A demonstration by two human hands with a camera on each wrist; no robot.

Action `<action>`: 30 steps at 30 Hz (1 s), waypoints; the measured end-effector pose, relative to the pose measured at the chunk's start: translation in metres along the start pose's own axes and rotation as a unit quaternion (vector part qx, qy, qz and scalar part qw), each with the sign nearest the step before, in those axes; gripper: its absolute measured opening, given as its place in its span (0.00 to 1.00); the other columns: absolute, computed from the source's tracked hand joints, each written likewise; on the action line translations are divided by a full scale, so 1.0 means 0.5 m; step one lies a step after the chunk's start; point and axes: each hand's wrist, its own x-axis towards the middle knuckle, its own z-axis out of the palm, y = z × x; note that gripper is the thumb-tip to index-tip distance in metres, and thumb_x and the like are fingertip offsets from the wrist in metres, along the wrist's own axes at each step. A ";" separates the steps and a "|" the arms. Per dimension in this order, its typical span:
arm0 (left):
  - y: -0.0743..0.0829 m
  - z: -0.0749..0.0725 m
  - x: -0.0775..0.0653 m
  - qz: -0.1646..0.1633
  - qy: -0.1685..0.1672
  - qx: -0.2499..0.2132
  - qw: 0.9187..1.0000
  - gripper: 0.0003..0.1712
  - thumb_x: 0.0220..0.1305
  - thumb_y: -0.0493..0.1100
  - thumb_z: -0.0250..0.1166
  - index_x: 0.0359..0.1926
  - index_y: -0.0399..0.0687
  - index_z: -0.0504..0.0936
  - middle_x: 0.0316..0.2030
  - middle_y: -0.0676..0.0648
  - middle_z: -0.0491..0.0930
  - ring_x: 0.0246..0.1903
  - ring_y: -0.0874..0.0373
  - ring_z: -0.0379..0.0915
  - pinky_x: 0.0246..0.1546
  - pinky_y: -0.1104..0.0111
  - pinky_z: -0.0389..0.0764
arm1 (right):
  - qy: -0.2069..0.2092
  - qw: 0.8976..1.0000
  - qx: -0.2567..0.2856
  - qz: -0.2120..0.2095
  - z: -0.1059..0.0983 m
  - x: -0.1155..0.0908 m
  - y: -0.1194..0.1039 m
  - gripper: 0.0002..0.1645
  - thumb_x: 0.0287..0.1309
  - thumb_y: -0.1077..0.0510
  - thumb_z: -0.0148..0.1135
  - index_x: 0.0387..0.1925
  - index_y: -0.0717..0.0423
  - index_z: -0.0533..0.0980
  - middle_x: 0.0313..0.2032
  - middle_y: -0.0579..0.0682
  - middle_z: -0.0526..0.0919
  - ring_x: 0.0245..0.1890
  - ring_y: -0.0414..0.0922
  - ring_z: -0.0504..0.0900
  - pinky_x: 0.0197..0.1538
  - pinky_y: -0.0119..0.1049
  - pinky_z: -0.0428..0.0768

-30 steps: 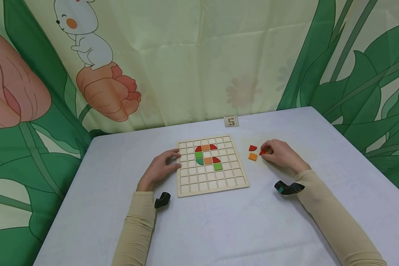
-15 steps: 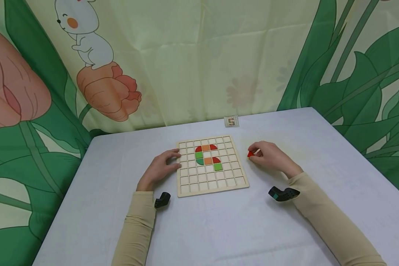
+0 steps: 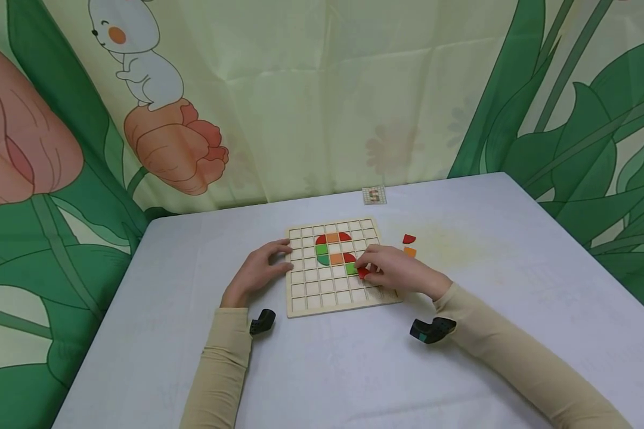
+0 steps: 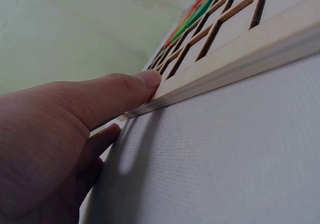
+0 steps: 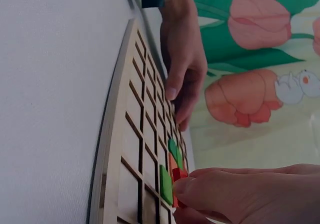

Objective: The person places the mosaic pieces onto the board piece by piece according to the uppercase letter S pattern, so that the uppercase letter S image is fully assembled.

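A square wooden grid board [image 3: 311,305] lies on the table, its upper middle cells filled with several red, orange and green tiles. My right hand [image 3: 402,269] pinches a red tile [image 3: 362,273] between thumb and fingertips, just over the board beside the green square tile [image 3: 351,269]. In the right wrist view, this red tile [image 5: 178,173] is tilted up above the grid. My left hand [image 3: 257,268] rests at the board's left edge, its fingers loosely spread. The left wrist view has that hand's thumb [image 4: 125,91] touching the wooden rim [image 4: 225,64].
Right of the board lie a loose red quarter-round tile [image 3: 409,239] and an orange square tile [image 3: 409,252]. A small pattern card [image 3: 374,195] sits near the back edge of the white-covered table [image 3: 155,286]. A printed curtain [image 3: 300,119] hangs behind.
My right hand has carried the red tile left from beside the loose tiles to over the board. The loose red and orange tiles show again. My left hand has stayed put.
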 end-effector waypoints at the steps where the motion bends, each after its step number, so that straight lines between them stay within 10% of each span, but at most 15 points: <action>1: 0.000 0.000 0.000 -0.004 -0.001 -0.001 1.000 0.24 0.60 0.44 0.70 0.57 0.43 0.80 0.68 0.49 0.67 0.71 0.51 0.54 0.71 0.55 0.55 | -0.002 1.000 -0.004 -0.003 0.004 0.003 -0.004 0.14 0.58 0.61 0.68 0.47 0.58 0.82 0.41 0.47 0.80 0.36 0.42 0.75 0.39 0.31 0.78; 30: 0.002 0.001 0.002 -0.002 -0.001 0.004 1.000 0.23 0.60 0.44 0.70 0.56 0.44 0.80 0.68 0.49 0.67 0.71 0.50 0.54 0.71 0.55 0.55 | -0.002 1.000 -0.010 0.023 0.042 0.015 -0.026 0.11 0.58 0.61 0.68 0.43 0.57 0.82 0.35 0.45 0.79 0.35 0.40 0.73 0.40 0.33 0.77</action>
